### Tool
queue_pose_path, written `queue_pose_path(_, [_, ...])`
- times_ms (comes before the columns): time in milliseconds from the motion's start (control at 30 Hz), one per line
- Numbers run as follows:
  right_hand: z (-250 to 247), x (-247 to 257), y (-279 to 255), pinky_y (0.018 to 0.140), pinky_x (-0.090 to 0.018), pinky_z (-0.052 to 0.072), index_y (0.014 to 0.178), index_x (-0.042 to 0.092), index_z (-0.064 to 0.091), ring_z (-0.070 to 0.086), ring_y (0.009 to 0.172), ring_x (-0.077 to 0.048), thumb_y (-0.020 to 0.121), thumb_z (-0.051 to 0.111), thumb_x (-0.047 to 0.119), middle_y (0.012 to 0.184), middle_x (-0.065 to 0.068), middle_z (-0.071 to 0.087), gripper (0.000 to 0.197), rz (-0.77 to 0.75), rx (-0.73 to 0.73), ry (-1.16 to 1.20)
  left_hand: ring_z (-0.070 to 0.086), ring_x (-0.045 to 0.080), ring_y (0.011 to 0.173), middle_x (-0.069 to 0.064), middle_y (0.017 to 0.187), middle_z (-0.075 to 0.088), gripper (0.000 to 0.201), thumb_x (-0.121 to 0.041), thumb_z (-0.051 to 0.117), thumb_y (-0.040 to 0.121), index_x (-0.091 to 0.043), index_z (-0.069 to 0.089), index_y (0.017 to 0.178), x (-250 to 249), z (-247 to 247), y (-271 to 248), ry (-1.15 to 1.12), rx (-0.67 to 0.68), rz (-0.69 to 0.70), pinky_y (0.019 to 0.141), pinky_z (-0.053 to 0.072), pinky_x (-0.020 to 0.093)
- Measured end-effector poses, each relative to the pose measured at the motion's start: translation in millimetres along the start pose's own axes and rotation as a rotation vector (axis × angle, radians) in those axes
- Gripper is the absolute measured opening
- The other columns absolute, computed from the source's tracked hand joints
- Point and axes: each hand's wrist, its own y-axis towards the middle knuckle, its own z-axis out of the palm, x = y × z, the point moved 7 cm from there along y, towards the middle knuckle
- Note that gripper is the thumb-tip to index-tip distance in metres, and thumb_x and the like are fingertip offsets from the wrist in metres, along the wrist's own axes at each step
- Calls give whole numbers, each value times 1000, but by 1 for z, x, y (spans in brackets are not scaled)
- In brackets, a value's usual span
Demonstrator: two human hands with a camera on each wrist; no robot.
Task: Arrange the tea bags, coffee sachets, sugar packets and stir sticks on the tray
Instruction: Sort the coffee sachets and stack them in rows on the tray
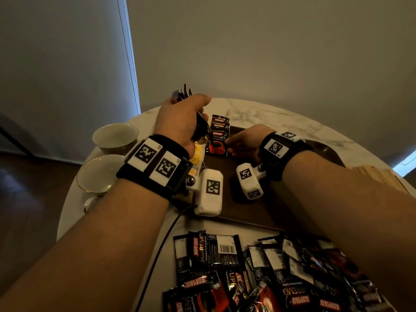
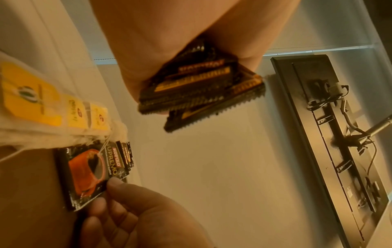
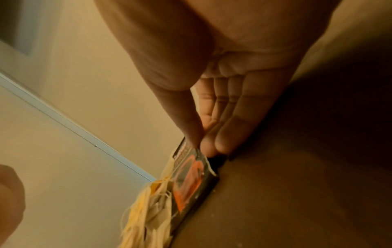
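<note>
Laying coffee sachets in a row on the tray

The round marble table [image 1: 270, 115] carries a dark tray [image 1: 247, 212]; toward 6 o'clock lies a loose heap of sachets [image 1: 258, 273], and two cups [image 1: 114, 137] stand at 9 o'clock. On the tray's 11 o'clock end, yellow-tagged tea bags [image 1: 198, 157] sit beside an overlapped row of coffee sachets [image 1: 219, 136], likely fanned so each label shows. The left hand [image 1: 180, 122] is clamped on a spare bundle of sachets [image 2: 199, 85], seemingly held as a ready supply. The right hand [image 1: 243, 143] pinches the front sachet's [image 2: 91, 172] edge between thumb and fingertips [image 3: 214, 142], apparently squaring it.
</note>
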Motion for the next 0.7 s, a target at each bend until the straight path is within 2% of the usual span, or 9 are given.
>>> queue_pose_path(133, [1,-1,0,64,-28,58,85,4,72,69,71,-17,88,77,7,81,-7,74,6,0,5,-13,69,20,91,6,104,67,46,-20,83,84,-17,60,123,1,1,1,20,5,-1,79,61,40])
queue_pose_path(267, [1,-2,-1,66,-29,59,87,4,70,69,73,-18,89,76,7,84,-10,72,7,10,22,-6,68,18,86,4,100,65,50,-25,84,83,-14,62,127,5,3,0,35,23,-20,64,57,34])
queue_pose_path(333, [-1,-4,-4,69,-29,60,91,4,71,69,75,-18,90,75,7,88,-11,73,5,21,25,15,65,18,74,3,90,62,40,-24,81,85,-11,63,118,8,6,0,29,53,-58,57,55,31])
queue_pose_path(433, [-4,-6,-10,77,-31,61,95,6,72,70,78,-19,94,70,9,90,-11,74,3,18,25,46,64,19,57,5,81,58,17,-19,72,91,-11,61,101,11,12,-7,-10,106,-127,60,57,33])
queue_pose_path(467, [-5,-6,-14,76,-31,60,98,7,72,69,77,-19,96,68,10,82,-9,73,6,12,20,81,68,22,61,7,85,59,16,-19,70,92,-11,60,103,12,14,-8,-19,124,-148,65,59,35])
queue_pose_path(533, [-9,-3,-25,70,-31,59,104,7,71,67,70,-18,97,67,12,61,-2,67,9,-28,22,204,75,38,93,15,105,66,22,-19,68,94,-9,61,112,15,18,-12,-32,166,-184,84,62,52])
queue_pose_path(567, [-10,0,-33,68,-31,59,105,9,70,66,67,-17,96,69,14,59,-1,66,10,-66,49,277,72,42,106,19,115,68,26,-21,68,95,-8,61,116,16,20,-14,-30,179,-198,91,58,59])
queue_pose_path(633, [-9,10,-55,67,-30,57,105,12,68,65,66,-14,92,73,20,72,0,69,16,-171,168,363,72,41,108,22,124,71,35,-26,69,97,-7,61,125,19,23,-18,-16,193,-217,94,56,61])
queue_pose_path(700, [-7,18,-77,70,-31,56,108,16,68,66,73,-12,86,77,28,87,0,71,27,-294,307,323,75,38,102,22,116,75,41,-31,69,98,-6,60,129,21,26,-22,-11,218,-232,90,59,57])
